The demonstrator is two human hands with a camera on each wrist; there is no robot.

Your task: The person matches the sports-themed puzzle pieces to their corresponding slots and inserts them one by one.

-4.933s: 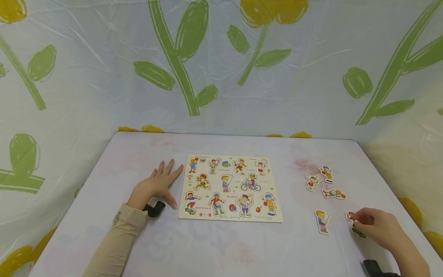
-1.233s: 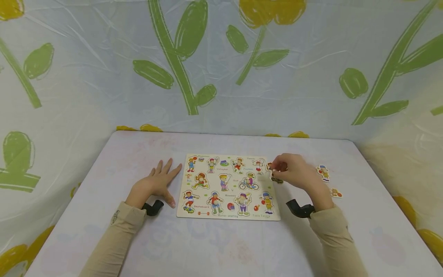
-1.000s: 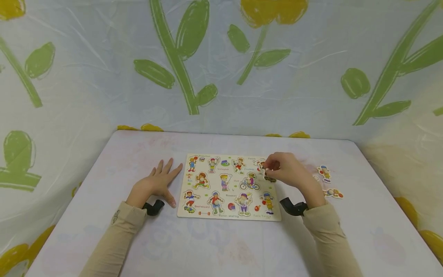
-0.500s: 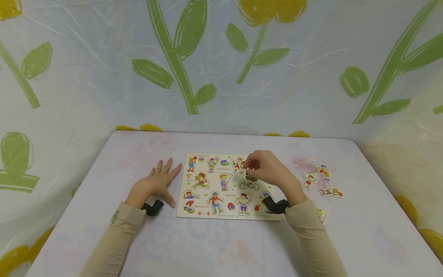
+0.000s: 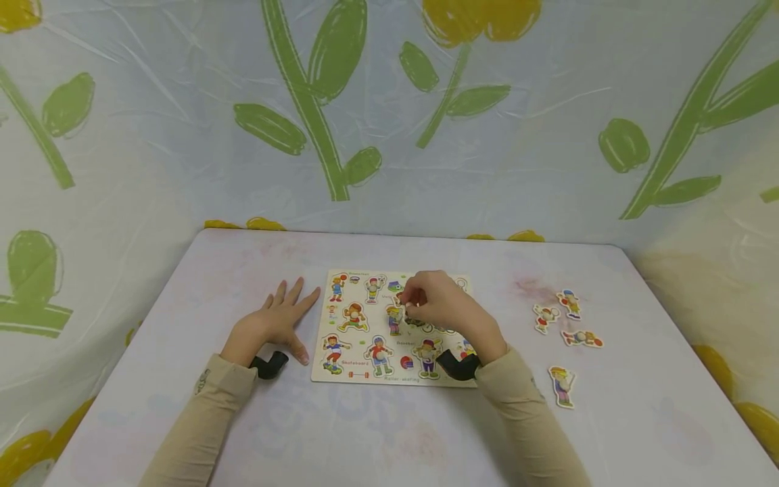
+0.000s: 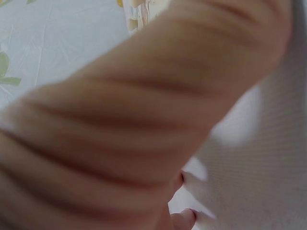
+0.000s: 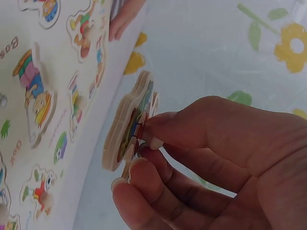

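The wooden puzzle board [image 5: 341, 379] lies on the table, printed with cartoon children at sports; several of its figures have knobs. My right hand [image 5: 441, 304] is above the middle of the board. In the right wrist view its thumb and fingers pinch a knobbed wooden puzzle piece [image 7: 125, 125], seen nearly edge-on and raised off the board. From the head, that piece is mostly hidden behind the fingers. My left hand [image 5: 276, 321] rests on the table just left of the board, fingers spread. The left wrist view is mostly filled by blurred skin, with two fingertips [image 6: 183, 219] low down.
Right of the board lie loose puzzle pieces: a tennis player [image 5: 545, 318], a figure in a blue cap [image 5: 570, 304], a sideways one [image 5: 582, 338] and a golfer [image 5: 562, 387]. Black devices sit at both wrists. A flower-printed sheet [image 5: 487, 169] stands behind the table.
My right hand has picked a piece up from the table's right side and carried it left over the board to its middle. The golfer piece is uncovered again. My left hand stays put.
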